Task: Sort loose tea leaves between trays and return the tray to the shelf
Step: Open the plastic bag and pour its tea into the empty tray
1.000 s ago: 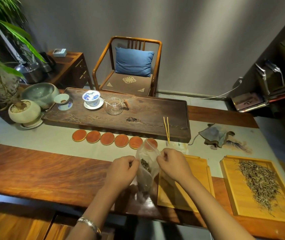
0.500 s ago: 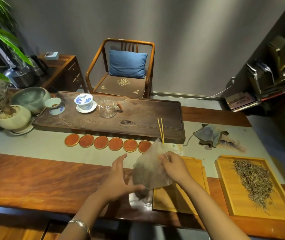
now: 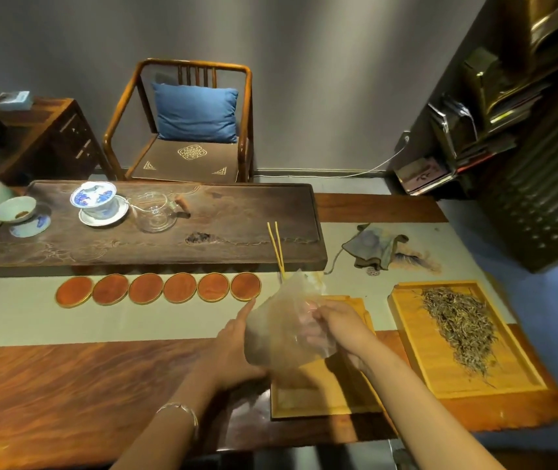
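Observation:
A clear plastic bag (image 3: 279, 329) hangs tilted over the near light wooden tray (image 3: 321, 398). My right hand (image 3: 335, 325) pinches the bag at its upper right side. My left hand (image 3: 236, 347) lies with straight fingers against the bag's left and lower side. What the bag holds is too blurred to tell. To the right, a second light wooden tray (image 3: 406, 320) carries a long heap of loose tea leaves (image 3: 458, 329). Much of the near tray is hidden behind the bag and my right arm.
A dark wooden tea board (image 3: 230, 245) holds a blue-and-white gaiwan (image 3: 96, 200), a glass pitcher (image 3: 153, 212) and yellow tweezers (image 3: 277, 245). Several round orange coasters (image 3: 162, 288) line the runner. A grey cloth (image 3: 372, 247) lies behind the trays. A dark shelf unit (image 3: 535, 164) stands right.
The bag has turned from upright to tilted over the near tray. My left hand let go of its top and moved under its left side. The view shifted right.

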Motion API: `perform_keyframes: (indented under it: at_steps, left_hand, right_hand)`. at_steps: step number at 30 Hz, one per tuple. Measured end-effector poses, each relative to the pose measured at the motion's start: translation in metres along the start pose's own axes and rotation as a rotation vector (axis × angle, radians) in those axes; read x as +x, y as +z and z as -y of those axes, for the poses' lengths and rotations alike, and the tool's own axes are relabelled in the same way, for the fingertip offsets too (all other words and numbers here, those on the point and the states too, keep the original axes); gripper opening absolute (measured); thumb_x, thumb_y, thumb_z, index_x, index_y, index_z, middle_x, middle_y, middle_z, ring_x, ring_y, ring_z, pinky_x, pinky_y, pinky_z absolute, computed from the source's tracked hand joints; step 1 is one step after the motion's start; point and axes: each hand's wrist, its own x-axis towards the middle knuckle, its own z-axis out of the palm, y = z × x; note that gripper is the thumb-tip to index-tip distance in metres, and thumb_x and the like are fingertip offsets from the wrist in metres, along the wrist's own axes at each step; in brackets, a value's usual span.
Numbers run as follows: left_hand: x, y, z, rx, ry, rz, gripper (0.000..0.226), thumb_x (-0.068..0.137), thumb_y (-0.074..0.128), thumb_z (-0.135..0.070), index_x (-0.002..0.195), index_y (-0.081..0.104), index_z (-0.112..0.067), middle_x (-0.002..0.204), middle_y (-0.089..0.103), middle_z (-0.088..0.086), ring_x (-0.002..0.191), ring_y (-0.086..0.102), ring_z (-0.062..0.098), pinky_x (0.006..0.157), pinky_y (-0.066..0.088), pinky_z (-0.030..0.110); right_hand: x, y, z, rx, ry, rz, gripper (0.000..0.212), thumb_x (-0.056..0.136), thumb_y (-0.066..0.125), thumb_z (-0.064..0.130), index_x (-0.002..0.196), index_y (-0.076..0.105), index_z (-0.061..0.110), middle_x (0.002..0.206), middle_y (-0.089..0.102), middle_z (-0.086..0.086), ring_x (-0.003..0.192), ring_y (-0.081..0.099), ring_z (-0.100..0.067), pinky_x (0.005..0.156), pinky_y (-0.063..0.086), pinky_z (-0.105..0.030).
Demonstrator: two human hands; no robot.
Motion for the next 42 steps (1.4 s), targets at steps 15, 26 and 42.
perform_keyframes:
  at_steps: [15, 26, 42]
  left_hand:
    - [-0.029, -0.005, 0.01, -0.153, -0.017, -0.108, 0.053, 0.07, 0.075, -0.053, 0.111, 0.043, -0.06, 0.105, 0.058, -0.035, 0.097, 0.056, -0.019, 0.068, 0.05, 0.005]
    - [-0.051, -0.011, -0.017, -0.411, -0.06, -0.168, 0.047, 0.074, 0.077, -0.041, 0.116, 0.054, -0.043, 0.108, 0.066, -0.02, 0.097, 0.063, -0.009, 0.071, 0.055, 0.016]
    - [-0.084, 0.059, -0.071, -0.849, -0.214, 0.146, 0.048, 0.08, 0.074, -0.004, 0.121, 0.052, -0.015, 0.103, 0.077, 0.004, 0.094, 0.073, 0.021, 0.074, 0.058, 0.025]
  right_hand:
    - [-0.006, 0.023, -0.089, 0.098, 0.043, -0.066, 0.026, 0.098, 0.031, 0.012, 0.102, 0.054, 0.0, 0.087, 0.061, -0.014, 0.071, 0.057, -0.023, 0.063, 0.047, -0.029]
    - [-0.026, 0.054, -0.105, -0.45, -0.256, -0.018, 0.026, 0.082, 0.058, 0.054, 0.103, 0.057, 0.038, 0.102, 0.066, 0.014, 0.091, 0.061, 0.003, 0.079, 0.05, -0.016]
    - [-0.098, -0.032, -0.095, -0.122, 0.013, -0.031, 0.026, 0.088, 0.065, 0.03, 0.111, 0.062, 0.016, 0.089, 0.074, 0.002, 0.074, 0.071, -0.012, 0.064, 0.057, -0.025]
